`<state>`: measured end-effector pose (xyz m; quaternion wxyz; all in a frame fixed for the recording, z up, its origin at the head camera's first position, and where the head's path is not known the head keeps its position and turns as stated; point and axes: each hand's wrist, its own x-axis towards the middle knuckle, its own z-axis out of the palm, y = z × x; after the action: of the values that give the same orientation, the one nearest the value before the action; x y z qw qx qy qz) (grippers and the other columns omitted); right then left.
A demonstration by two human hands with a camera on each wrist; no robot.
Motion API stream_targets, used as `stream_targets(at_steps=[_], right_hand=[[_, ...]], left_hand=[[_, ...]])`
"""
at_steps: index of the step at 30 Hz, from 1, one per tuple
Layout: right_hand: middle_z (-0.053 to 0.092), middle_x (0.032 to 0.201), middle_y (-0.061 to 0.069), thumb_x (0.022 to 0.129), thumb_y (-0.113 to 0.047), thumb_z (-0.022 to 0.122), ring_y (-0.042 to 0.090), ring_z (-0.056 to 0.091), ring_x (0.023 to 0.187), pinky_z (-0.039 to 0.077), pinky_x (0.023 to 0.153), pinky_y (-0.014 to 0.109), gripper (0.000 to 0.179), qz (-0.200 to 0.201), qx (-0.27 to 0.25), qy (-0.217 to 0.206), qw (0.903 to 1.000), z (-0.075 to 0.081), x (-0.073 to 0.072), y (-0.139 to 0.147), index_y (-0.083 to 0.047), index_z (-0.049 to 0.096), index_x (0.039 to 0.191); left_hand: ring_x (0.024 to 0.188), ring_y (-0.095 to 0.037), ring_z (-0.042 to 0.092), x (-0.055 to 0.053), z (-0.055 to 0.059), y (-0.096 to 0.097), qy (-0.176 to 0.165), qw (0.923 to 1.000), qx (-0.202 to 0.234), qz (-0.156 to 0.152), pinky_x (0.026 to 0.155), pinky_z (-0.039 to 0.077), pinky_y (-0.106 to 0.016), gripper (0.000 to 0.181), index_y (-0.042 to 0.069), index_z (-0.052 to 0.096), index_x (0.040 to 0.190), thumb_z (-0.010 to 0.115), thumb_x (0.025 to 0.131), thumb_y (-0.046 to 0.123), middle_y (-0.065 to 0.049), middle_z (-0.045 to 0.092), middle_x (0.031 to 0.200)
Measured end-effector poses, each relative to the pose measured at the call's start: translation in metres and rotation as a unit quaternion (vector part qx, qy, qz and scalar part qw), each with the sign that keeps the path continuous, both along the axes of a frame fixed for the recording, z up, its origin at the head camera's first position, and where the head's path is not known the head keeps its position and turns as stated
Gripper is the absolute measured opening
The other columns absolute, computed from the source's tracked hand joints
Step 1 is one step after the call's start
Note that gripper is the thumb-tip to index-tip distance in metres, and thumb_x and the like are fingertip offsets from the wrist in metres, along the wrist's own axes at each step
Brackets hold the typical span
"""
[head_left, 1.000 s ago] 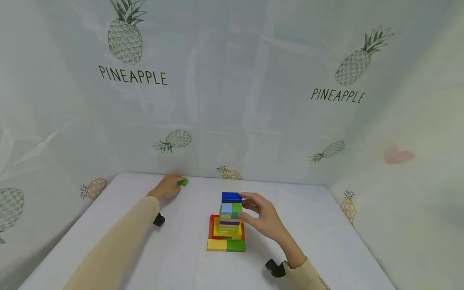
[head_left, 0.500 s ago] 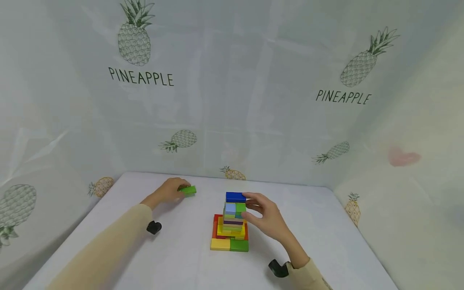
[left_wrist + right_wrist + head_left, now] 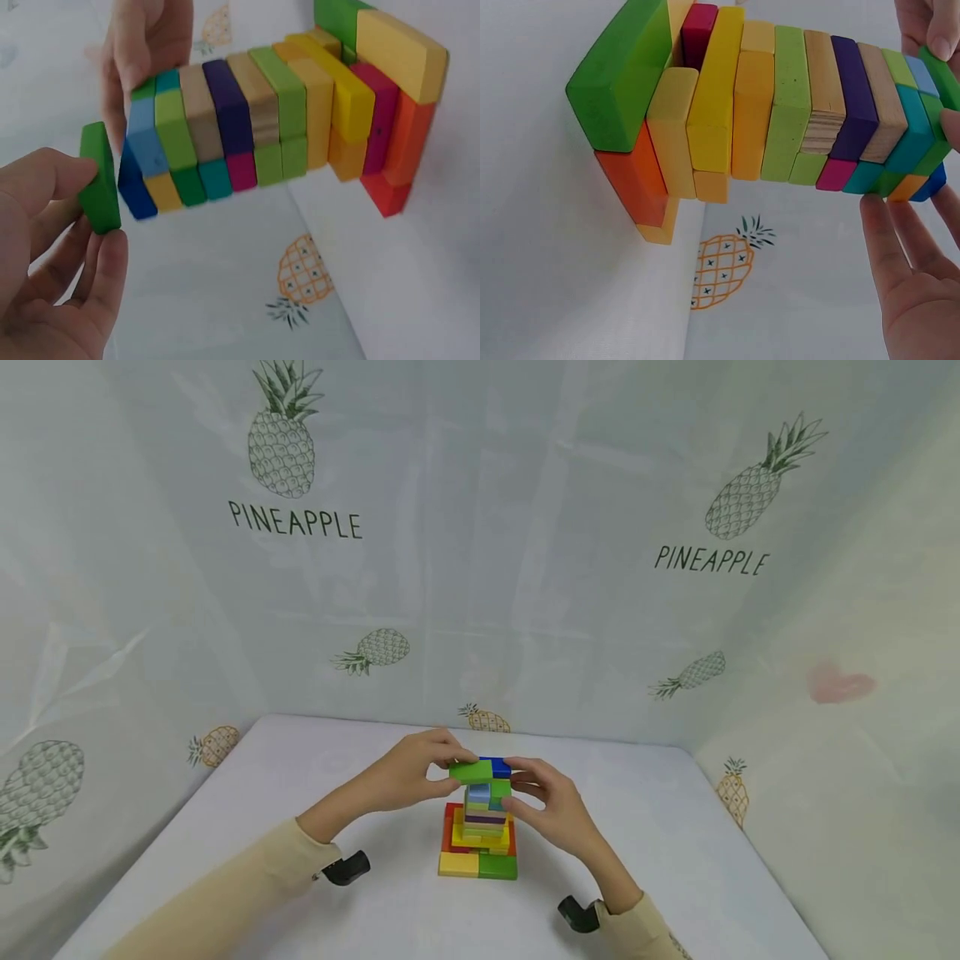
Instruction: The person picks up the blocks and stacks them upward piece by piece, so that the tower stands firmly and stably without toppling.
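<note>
A tower of colored wooden blocks (image 3: 483,829) stands on the table, stepped and wider at its base. My left hand (image 3: 408,774) pinches a green block (image 3: 471,772) between thumb and fingers, at the height of the tower's top. In the left wrist view, that green block (image 3: 99,180) lies close over the blue block (image 3: 137,196) at the top end. My right hand (image 3: 553,806) steadies the upper tower from the right, thumb in front and fingers behind. Its fingertips (image 3: 874,206) touch the blocks near the top in the right wrist view.
The table (image 3: 637,835) has a white cover. Behind it hangs a pale curtain (image 3: 480,568) printed with pineapples. A black wrist camera (image 3: 347,868) hangs by the left sleeve and another black camera (image 3: 577,914) by the right one.
My left hand has brought the green block from the table's back left rightward to the tower's top. The right hand stays at the tower.
</note>
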<state>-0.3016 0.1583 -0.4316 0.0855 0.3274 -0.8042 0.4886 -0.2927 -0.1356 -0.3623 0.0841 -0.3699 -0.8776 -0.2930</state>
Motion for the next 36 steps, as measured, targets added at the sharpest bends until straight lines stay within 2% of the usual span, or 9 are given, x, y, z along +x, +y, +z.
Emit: stream_targets(at_steps=[4,9,15,19,23,28,32,36], right_hand=[[0.064,0.141,0.003,0.095,-0.017,0.083,0.023,0.068,0.122,0.056,0.104,0.033,0.059,0.004,0.001,0.002,1.0000,-0.001,0.000,0.001,-0.021,0.059,0.148],[0.064,0.142,0.002,0.094,-0.018,0.083,0.022,0.068,0.123,0.056,0.104,0.033,0.059,0.004,0.004,-0.003,1.0000,0.000,-0.001,0.001,-0.023,0.060,0.148],[0.064,0.140,0.001,0.094,-0.018,0.084,0.021,0.068,0.122,0.056,0.104,0.031,0.059,0.011,-0.001,-0.009,0.9999,0.002,-0.001,0.001,-0.023,0.060,0.148],[0.064,0.140,0.003,0.095,-0.019,0.083,0.022,0.068,0.123,0.055,0.105,0.032,0.058,0.013,-0.001,-0.015,0.9998,0.002,-0.001,0.002,-0.021,0.060,0.148],[0.064,0.141,0.003,0.095,-0.020,0.083,0.021,0.068,0.124,0.055,0.105,0.033,0.057,0.007,0.000,-0.022,0.9997,0.003,-0.001,0.001,-0.021,0.060,0.148],[0.064,0.141,0.001,0.095,-0.019,0.083,0.023,0.068,0.123,0.056,0.104,0.031,0.057,-0.001,0.002,-0.015,0.9999,0.004,0.000,0.000,-0.023,0.061,0.147],[0.062,0.145,0.003,0.095,-0.019,0.083,0.028,0.068,0.124,0.057,0.103,0.039,0.062,0.011,0.006,-0.010,0.9999,0.005,0.000,0.002,-0.023,0.057,0.151],[0.058,0.151,0.012,0.098,-0.021,0.079,0.034,0.066,0.128,0.058,0.102,0.048,0.065,0.016,0.029,-0.006,0.9994,0.010,-0.001,0.018,-0.022,0.051,0.156]], left_hand=[[0.103,-0.011,0.059,0.006,-0.002,0.013,0.010,0.9997,-0.020,-0.003,0.086,0.057,-0.024,0.037,0.017,0.076,0.133,0.080,0.097,0.017,0.009,0.065,0.115],[0.102,-0.012,0.058,0.008,-0.007,0.018,0.027,0.9995,-0.017,-0.004,0.087,0.057,-0.025,0.036,0.014,0.077,0.131,0.082,0.095,0.015,0.006,0.065,0.114],[0.103,-0.013,0.061,0.008,-0.014,0.021,0.028,0.9994,0.015,-0.010,0.087,0.058,-0.024,0.034,0.015,0.078,0.129,0.083,0.095,0.016,0.004,0.065,0.116],[0.105,-0.016,0.065,0.008,-0.017,0.023,0.021,0.9988,0.043,-0.006,0.091,0.060,-0.027,0.041,0.013,0.074,0.133,0.084,0.093,0.016,0.000,0.064,0.121],[0.111,-0.022,0.069,0.006,-0.023,0.022,-0.004,0.9974,0.070,0.016,0.095,0.061,-0.031,0.055,0.015,0.066,0.143,0.085,0.093,0.021,-0.004,0.062,0.133],[0.124,-0.026,0.068,0.002,-0.036,0.022,-0.071,0.9906,0.106,0.050,0.103,0.059,-0.042,0.070,0.018,0.054,0.154,0.085,0.093,0.034,-0.005,0.059,0.149],[0.125,-0.020,0.066,0.001,-0.043,0.024,-0.097,0.9863,0.123,0.052,0.107,0.056,-0.041,0.069,0.017,0.056,0.153,0.084,0.094,0.036,-0.002,0.062,0.144],[0.123,-0.018,0.067,0.001,-0.046,0.025,-0.101,0.9850,0.130,0.050,0.106,0.056,-0.040,0.064,0.017,0.059,0.150,0.084,0.094,0.036,0.001,0.065,0.140]])
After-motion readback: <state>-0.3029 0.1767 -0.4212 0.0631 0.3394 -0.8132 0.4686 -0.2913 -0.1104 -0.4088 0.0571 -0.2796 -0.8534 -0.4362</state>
